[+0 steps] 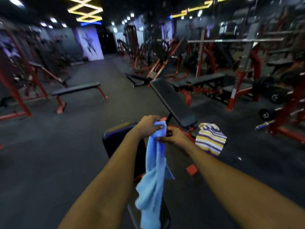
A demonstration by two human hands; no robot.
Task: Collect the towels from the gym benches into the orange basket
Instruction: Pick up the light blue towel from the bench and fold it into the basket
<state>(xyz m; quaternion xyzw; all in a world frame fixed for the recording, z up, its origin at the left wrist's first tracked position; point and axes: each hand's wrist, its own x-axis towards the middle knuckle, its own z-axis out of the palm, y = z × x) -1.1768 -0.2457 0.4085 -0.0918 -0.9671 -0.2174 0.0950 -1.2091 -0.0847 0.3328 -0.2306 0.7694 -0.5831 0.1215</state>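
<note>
My left hand (148, 124) grips the blue towel (155, 171) up top; my right hand (171, 135) pinches its edge. I'd gather the dangling tail first.

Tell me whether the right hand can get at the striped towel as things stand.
Probably yes. The striped towel lies just right of the right hand with nothing between them, but that hand seems to pinch the blue towel, which the left hand also grips.

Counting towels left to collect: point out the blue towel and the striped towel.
blue towel (155, 162), head view, on the middle of its hanging length.
striped towel (210, 139), head view, on the centre of its stripes.
</note>
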